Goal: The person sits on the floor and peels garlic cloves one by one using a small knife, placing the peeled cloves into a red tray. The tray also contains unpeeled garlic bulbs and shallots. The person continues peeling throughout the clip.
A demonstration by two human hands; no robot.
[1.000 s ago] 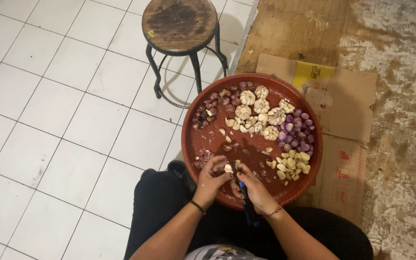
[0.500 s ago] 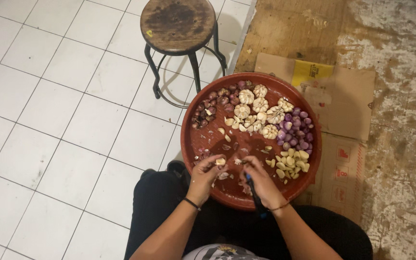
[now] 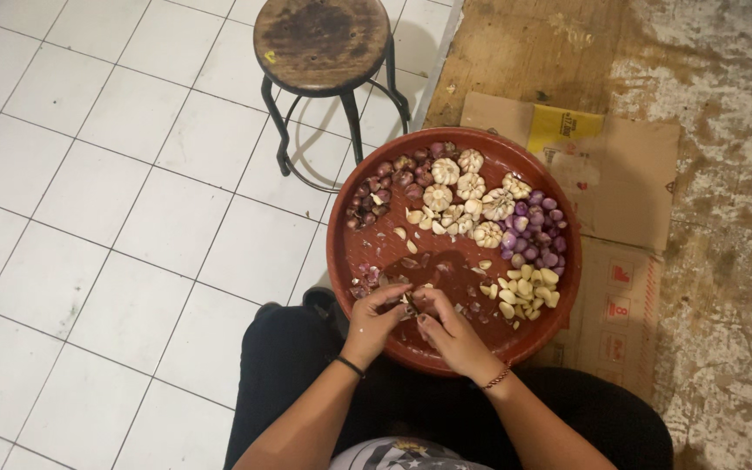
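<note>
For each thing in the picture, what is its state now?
Left hand: pinching a small clove together with the right.
Right hand: fingertips on the same clove.
Garlic bulbs: whole, unpeeled.
Peeled cloves: heaped, bare.
Round red tray: flat on the lap and floor.
Stool: upright.

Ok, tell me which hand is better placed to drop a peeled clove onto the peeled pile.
Right. The right hand lies nearer the peeled cloves at the tray's right side; the left hand sits farther left and would probably have to cross over it.
</note>
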